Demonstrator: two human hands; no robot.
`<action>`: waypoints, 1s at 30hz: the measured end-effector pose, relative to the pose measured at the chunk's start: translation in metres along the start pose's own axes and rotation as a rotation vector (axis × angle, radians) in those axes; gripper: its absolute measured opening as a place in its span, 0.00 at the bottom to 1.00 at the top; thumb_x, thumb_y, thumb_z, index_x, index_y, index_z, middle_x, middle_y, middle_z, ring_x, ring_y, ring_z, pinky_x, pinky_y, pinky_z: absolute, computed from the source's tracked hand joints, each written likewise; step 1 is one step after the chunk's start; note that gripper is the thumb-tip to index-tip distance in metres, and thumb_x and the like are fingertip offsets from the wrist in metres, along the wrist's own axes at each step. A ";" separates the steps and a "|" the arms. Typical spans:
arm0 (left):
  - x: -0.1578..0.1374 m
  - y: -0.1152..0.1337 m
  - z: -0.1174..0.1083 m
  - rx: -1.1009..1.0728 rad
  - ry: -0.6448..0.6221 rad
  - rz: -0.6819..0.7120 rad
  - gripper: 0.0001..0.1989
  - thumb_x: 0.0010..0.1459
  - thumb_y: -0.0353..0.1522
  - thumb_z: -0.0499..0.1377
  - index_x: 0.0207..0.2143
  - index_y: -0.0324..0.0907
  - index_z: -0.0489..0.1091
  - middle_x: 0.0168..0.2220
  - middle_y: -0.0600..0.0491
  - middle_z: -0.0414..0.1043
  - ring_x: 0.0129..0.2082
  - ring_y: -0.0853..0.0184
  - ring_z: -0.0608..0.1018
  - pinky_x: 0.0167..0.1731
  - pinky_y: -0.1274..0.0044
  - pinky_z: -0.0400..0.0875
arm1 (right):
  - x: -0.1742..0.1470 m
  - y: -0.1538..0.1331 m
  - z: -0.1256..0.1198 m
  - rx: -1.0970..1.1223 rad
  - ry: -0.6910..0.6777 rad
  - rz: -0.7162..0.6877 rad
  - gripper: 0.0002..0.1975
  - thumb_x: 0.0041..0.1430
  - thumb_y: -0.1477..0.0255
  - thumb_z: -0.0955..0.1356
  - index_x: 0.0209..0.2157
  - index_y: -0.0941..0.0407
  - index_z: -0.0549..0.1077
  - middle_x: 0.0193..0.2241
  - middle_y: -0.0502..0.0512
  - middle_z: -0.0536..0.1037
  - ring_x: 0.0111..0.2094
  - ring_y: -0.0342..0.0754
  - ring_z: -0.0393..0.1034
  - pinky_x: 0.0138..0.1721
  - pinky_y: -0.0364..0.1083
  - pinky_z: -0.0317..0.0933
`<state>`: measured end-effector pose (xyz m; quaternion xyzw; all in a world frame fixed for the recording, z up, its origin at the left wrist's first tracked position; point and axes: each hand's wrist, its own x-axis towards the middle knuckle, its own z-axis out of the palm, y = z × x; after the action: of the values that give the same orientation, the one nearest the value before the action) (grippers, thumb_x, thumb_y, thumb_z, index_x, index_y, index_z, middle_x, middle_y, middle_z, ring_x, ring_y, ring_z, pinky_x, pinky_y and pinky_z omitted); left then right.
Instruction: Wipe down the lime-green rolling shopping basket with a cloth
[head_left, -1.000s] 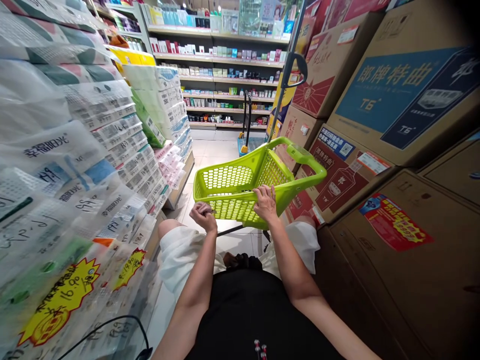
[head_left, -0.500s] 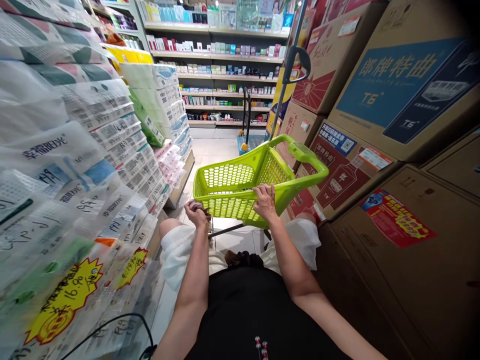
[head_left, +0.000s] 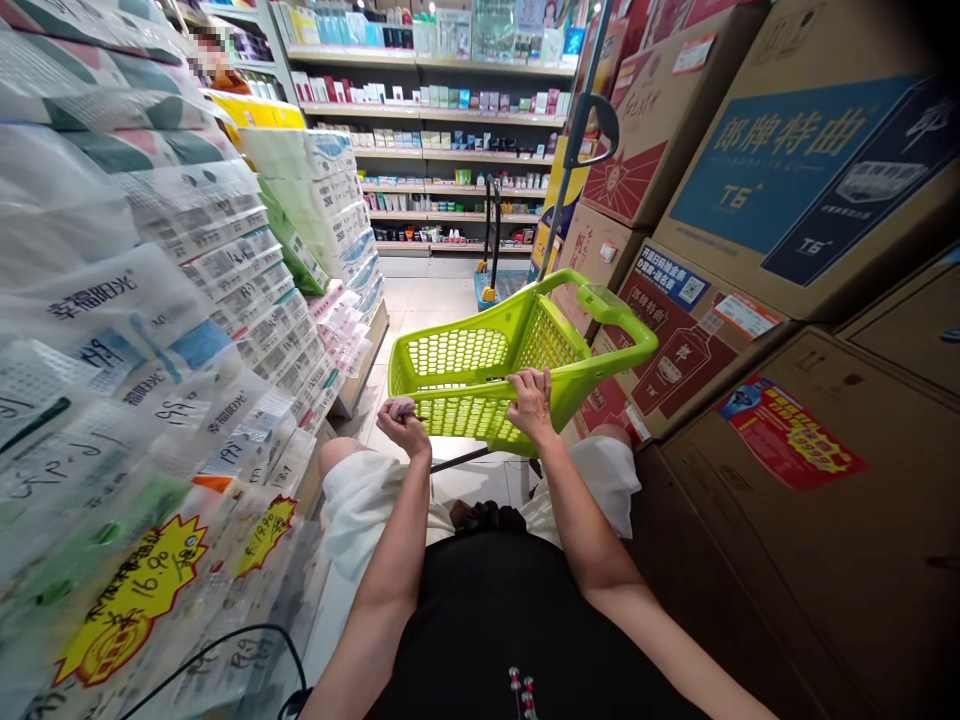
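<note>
The left hand is closing snugly around what looks like a small bunched cloth, beside the corner of a green shopping cart farthest from its handle. Half a second ago a dark fold was hanging by the fist; now the bundle is sitting on top, apparently gathered tighter. The right hand is holding on with fingers curled over the cart's near side, and the cart is standing before the person's knees. Wrapped packs are crowding one side, cartons the other; floor is showing ahead, toward a platform trolley.
</note>
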<state>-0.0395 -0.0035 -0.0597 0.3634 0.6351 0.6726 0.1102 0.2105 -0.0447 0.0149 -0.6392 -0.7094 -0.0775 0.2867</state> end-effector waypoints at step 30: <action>-0.079 0.010 0.021 0.111 -0.431 0.268 0.20 0.51 0.18 0.53 0.42 0.42 0.74 0.48 0.42 0.66 0.53 0.53 0.72 0.56 0.61 0.70 | 0.003 0.009 0.006 0.100 0.078 -0.074 0.26 0.47 0.80 0.65 0.51 0.54 0.73 0.49 0.59 0.75 0.64 0.58 0.57 0.75 0.61 0.27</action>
<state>0.0334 -0.0374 -0.0791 0.5849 0.5790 0.5523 0.1327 0.2173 -0.0383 0.0092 -0.5938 -0.7239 -0.0773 0.3427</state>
